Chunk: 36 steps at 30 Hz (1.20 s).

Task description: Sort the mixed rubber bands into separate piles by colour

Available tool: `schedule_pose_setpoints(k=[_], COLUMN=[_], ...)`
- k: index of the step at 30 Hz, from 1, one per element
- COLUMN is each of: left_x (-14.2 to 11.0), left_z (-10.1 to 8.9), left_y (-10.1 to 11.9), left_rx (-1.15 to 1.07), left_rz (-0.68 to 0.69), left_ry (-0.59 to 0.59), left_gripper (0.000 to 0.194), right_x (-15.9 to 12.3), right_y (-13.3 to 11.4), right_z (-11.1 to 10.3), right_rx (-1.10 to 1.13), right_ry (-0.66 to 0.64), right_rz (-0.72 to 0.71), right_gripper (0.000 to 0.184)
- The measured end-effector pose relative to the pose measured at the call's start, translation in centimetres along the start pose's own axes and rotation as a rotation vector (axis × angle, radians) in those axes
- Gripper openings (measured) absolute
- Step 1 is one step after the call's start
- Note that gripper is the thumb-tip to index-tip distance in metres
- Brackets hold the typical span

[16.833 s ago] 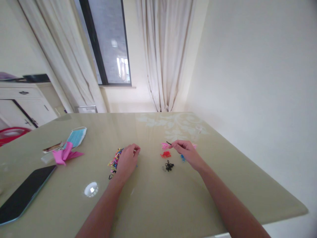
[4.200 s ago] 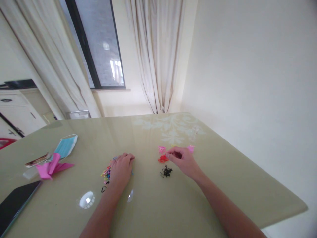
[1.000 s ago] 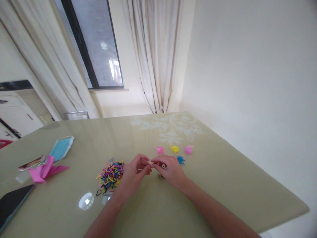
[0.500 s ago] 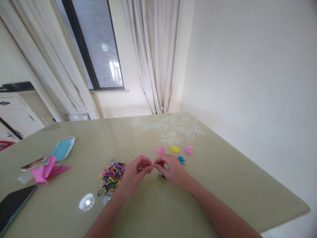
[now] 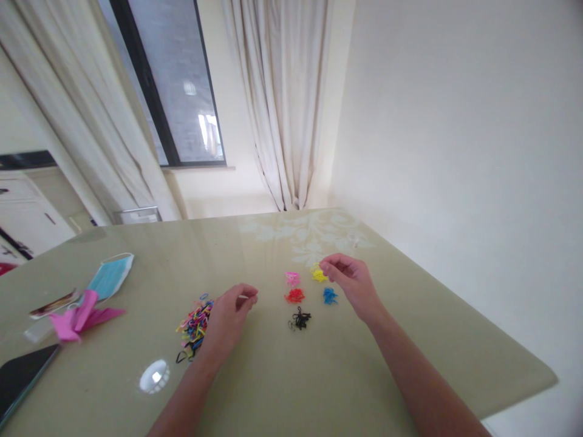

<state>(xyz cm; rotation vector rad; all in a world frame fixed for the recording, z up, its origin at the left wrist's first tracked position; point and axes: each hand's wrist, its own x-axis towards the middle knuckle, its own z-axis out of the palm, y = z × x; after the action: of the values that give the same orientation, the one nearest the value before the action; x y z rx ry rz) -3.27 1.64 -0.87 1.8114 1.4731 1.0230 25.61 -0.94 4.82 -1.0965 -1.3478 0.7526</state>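
Observation:
My left hand (image 5: 231, 312) hovers at the right side of a mixed pile of small coloured rubber bands (image 5: 195, 325), partly covering it. Its thumb and fingers are pinched together, with a tiny pale bit at the tips that I cannot make out. My right hand (image 5: 350, 282) is at the yellow rubber bands (image 5: 319, 272), thumb and forefinger closed on what looks like a small rubber band, hard to tell from the pile behind. Close by lie separate little heaps: pink bands (image 5: 293, 278), red bands (image 5: 294, 295), blue bands (image 5: 330, 296) and black bands (image 5: 300, 318).
On the left of the glossy table (image 5: 273, 388) are a blue face mask (image 5: 110, 277), a pink folded-paper shape (image 5: 82, 318) and a dark phone (image 5: 25, 376). A round light reflection shows near my left forearm. The table's right edge runs beside a white wall (image 5: 455, 152).
My hands have parted from where their fingertips met around a small thing. The right moved away and right to the yellow bands, uncovering the red and black heaps; the left drew slightly left.

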Motion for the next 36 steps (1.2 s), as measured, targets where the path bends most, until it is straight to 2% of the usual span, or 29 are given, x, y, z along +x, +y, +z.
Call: schedule_pose_setpoints(k=[6, 8, 11, 16, 20, 23, 26, 27, 30, 33, 36], left_x=[0.3, 0.4, 0.5, 0.7, 0.5, 0.4, 0.3, 0.3, 0.1, -0.4, -0.8], left_z=[0.0, 0.1, 0.1, 0.3, 0.3, 0.6, 1.2, 1.5, 2.2, 2.6, 2.7], left_y=[-0.4, -0.6, -0.8, -0.9, -1.0, -0.9, -0.6, -0.4, 0.2, 0.8, 1.3], left_rx=[0.0, -0.007, -0.017, -0.034, -0.089, -0.16, -0.23, -0.258, -0.351, -0.426, -0.481], left_rz=[0.009, 0.016, 0.035, 0.007, -0.037, -0.059, -0.056, -0.049, -0.032, -0.036, -0.043], left_ry=[0.037, 0.046, 0.052, 0.062, 0.04, 0.028, 0.012, 0.005, -0.024, -0.076, -0.094], left_gripper=[0.025, 0.026, 0.025, 0.024, 0.028, 0.03, 0.031, 0.032, 0.032, 0.031, 0.03], right_x=[0.2, 0.7, 1.6, 2.6, 2.7, 2.5, 1.7, 1.3, -0.2, -1.3, -1.7], right_y=[0.3, 1.2, 3.1, 6.0, 6.8, 6.4, 5.4, 5.0, 3.8, 3.0, 2.8], right_z=[-0.4, -0.7, -1.0, -0.9, -0.5, -0.1, 1.3, 2.0, 4.4, 6.1, 6.7], right_rx=[-0.039, -0.169, -0.491, -0.926, -1.042, -1.045, -0.888, -0.748, -0.407, -0.296, -0.274], right_ry=[0.005, 0.058, 0.148, 0.089, 0.03, 0.035, 0.064, 0.041, -0.14, -0.202, -0.216], right_rz=[-0.087, -0.178, -0.276, -0.209, -0.136, -0.103, -0.126, -0.135, -0.131, -0.116, -0.096], right_gripper=[0.029, 0.025, 0.018, 0.014, 0.018, 0.019, 0.016, 0.015, 0.015, 0.014, 0.011])
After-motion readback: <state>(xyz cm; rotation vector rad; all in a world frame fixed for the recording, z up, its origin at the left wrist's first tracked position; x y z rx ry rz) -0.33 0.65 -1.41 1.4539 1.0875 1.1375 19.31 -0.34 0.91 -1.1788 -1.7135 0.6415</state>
